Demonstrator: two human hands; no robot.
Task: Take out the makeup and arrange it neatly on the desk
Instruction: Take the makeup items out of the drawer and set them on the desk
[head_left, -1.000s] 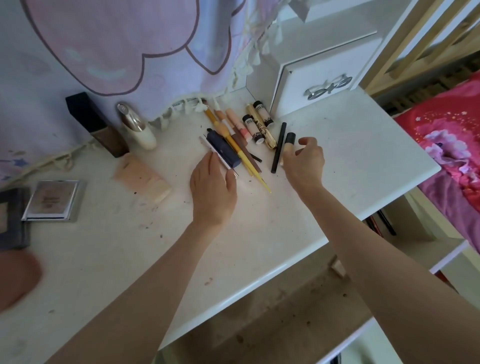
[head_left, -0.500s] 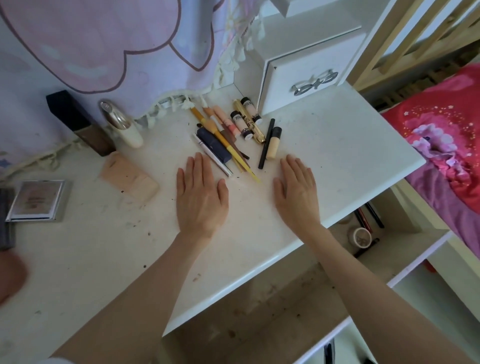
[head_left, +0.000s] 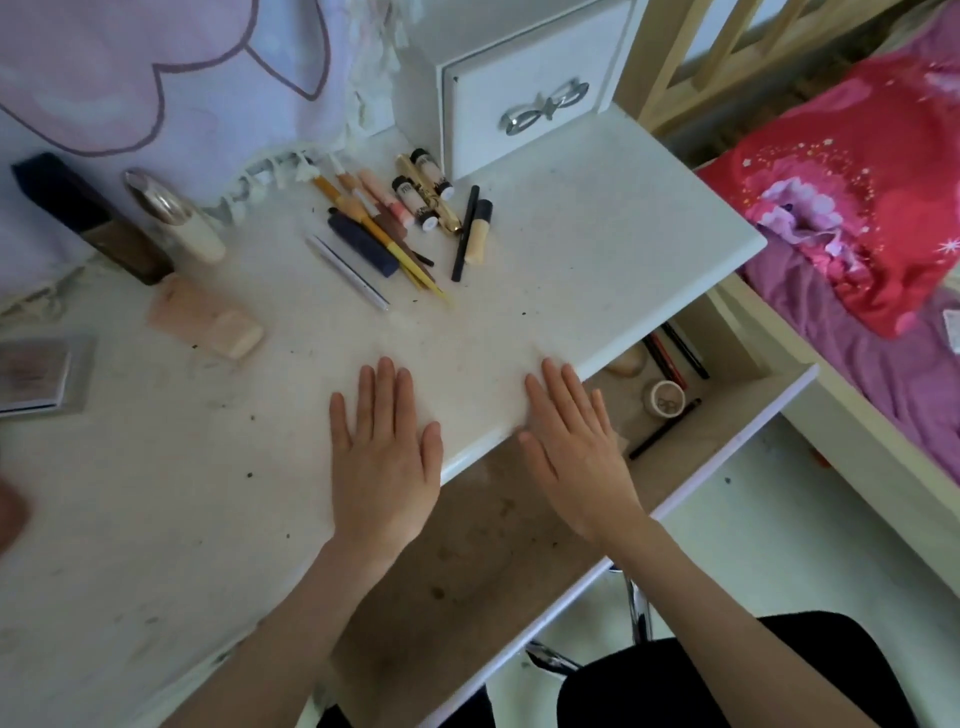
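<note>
Both hands lie flat, palms down, fingers extended and holding nothing. Left hand (head_left: 382, 457) rests on the desk (head_left: 597, 249) near its front edge; right hand (head_left: 576, 441) sits at 3 o'clock of it, fingers on the desk edge, palm overhanging the open drawer (head_left: 727, 447).

Makeup is grouped at 12 o'clock of the hands, well apart from them:
- white pencil (head_left: 347, 272), leftmost, lying diagonally;
- navy tube (head_left: 362, 245) just beside it;
- yellow pencils (head_left: 384, 241) and a brown stick (head_left: 395, 231), overlapping;
- pink tube (head_left: 385, 197);
- two black-capped vials (head_left: 414, 202) with a gold tube (head_left: 436, 200) between them;
- black liner (head_left: 465, 234) touching a beige tube (head_left: 479, 231), rightmost.

At 10 o'clock: peach bottle (head_left: 208, 325) on its side, cream bottle (head_left: 182, 221), dark box (head_left: 88, 218). Compact (head_left: 36, 374) at 9 o'clock, partly cut off.

Drawer contents at 3 o'clock: round jar (head_left: 667, 399), several pencils (head_left: 675, 353), one black pencil (head_left: 665, 428).
</note>
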